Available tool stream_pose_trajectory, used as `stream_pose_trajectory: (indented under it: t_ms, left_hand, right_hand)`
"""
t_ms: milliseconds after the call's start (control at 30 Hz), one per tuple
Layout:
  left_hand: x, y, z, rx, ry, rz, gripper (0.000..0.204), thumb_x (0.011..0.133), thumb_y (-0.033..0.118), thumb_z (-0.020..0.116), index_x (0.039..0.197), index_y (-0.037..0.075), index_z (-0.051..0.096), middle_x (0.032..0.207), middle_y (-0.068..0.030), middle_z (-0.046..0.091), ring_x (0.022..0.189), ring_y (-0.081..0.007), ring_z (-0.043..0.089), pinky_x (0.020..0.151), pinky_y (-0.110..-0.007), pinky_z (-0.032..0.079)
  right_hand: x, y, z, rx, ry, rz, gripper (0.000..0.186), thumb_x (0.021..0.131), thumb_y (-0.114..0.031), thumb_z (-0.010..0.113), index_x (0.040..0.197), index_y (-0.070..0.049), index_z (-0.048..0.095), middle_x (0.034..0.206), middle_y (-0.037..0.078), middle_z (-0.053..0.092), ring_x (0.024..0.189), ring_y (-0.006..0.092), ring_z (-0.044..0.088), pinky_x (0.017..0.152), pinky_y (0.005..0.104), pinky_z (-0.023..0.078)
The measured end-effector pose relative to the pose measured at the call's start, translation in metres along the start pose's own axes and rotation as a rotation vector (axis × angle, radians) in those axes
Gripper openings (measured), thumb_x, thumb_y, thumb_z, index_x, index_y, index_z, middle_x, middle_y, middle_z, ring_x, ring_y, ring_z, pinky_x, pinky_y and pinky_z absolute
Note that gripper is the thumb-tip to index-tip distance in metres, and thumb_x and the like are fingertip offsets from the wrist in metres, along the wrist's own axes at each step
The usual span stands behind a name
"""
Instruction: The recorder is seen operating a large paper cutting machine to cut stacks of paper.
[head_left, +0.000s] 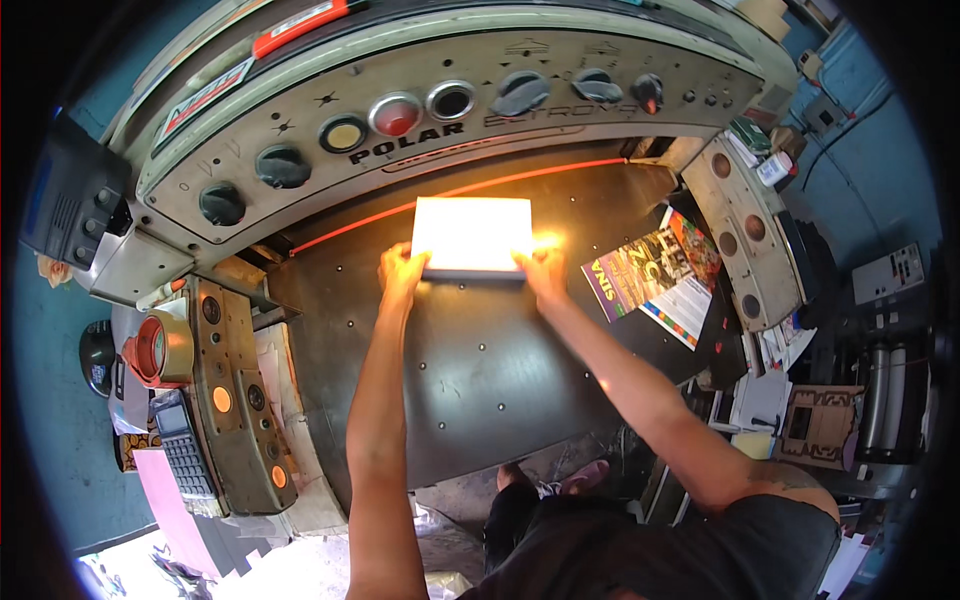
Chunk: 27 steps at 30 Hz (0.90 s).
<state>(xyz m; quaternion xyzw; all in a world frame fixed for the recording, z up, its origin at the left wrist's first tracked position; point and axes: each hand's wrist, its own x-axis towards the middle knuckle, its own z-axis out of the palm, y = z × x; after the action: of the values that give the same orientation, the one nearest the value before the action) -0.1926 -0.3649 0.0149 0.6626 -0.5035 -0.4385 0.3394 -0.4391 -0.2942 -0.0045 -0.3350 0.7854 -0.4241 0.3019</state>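
A brightly lit white block, which looks like a stack of paper point(473, 228), lies on the dark metal table point(470, 390) of a paper cutting machine. Glare washes out its top face, while its near edge shows as a dark strip. My left hand point(402, 270) grips the near left corner, thumb on the side toward me. At the near right corner my right hand point(543, 270) holds it in the same way. The fingers are partly hidden behind the stack's sides. A red line point(370, 220) crosses the table to the left and right of the stack.
The machine's panel point(330, 180) with knobs and buttons arches over the far side. Colourful printed sheets point(655, 275) lie on the table's right. Raised side walls bound the table; on the left one rest a tape roll point(172, 348) and, lower, a calculator point(182, 450).
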Motion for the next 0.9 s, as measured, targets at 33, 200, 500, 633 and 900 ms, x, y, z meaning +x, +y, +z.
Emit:
stream_pose_trajectory:
  t_ms: [33, 200, 500, 633, 900]
  left_hand:
    - [-0.027, -0.01, -0.004, -0.042, -0.001, 0.078, 0.04, 0.076, 0.021, 0.078, 0.111, 0.002, 0.072, 0.102, -0.0131, 0.075, 0.095, -0.0225, 0.07, 0.087, -0.034, 0.053]
    - [-0.195, -0.053, -0.019, 0.227, 0.059, 0.092, 0.045, 0.08, 0.033, 0.08, 0.108, 0.002, 0.065, 0.103, -0.017, 0.071, 0.097, -0.0299, 0.069, 0.084, -0.04, 0.054]
    - [-0.361, -0.082, 0.006, 0.19, 0.018, 0.156, 0.049, 0.081, 0.023, 0.08, 0.118, -0.003, 0.06, 0.109, -0.0189, 0.067, 0.099, -0.0301, 0.066, 0.087, -0.039, 0.052]
    - [-0.365, -0.019, 0.014, 0.938, -0.021, 0.438, 0.074, 0.08, 0.033, 0.079, 0.137, -0.001, 0.046, 0.138, -0.0238, 0.048, 0.125, -0.0397, 0.047, 0.107, -0.048, 0.038]
    - [-0.41, 0.171, 0.117, 1.359, -0.778, 1.512, 0.097, 0.072, 0.023, 0.082, 0.151, 0.003, 0.029, 0.151, -0.0257, 0.037, 0.145, -0.0365, 0.032, 0.118, -0.054, 0.024]
  right_hand:
    - [-0.032, 0.017, -0.011, 0.059, -0.009, -0.043, 0.028, 0.075, -0.021, 0.083, 0.08, -0.001, 0.065, 0.077, 0.008, 0.066, 0.075, 0.0148, 0.059, 0.067, 0.0317, 0.047]
    - [-0.191, 0.083, -0.079, 0.086, -0.124, 0.1, 0.046, 0.073, -0.031, 0.085, 0.094, 0.001, 0.059, 0.089, 0.014, 0.067, 0.082, 0.0247, 0.064, 0.074, 0.0387, 0.051]
    - [-0.277, 0.108, -0.193, 0.552, -0.56, 0.564, 0.039, 0.074, -0.019, 0.085, 0.101, 0.004, 0.07, 0.094, 0.014, 0.071, 0.089, 0.0218, 0.068, 0.078, 0.0359, 0.054]
    - [-0.27, 0.114, -0.205, 0.124, -0.564, 0.613, 0.064, 0.067, -0.038, 0.086, 0.114, 0.001, 0.068, 0.105, 0.008, 0.069, 0.094, 0.0225, 0.065, 0.08, 0.0358, 0.052]
    - [-0.278, 0.06, -0.303, -0.248, -0.386, -0.209, 0.058, 0.054, -0.024, 0.083, 0.103, -0.001, 0.064, 0.1, 0.019, 0.067, 0.1, 0.0356, 0.066, 0.082, 0.0471, 0.053]
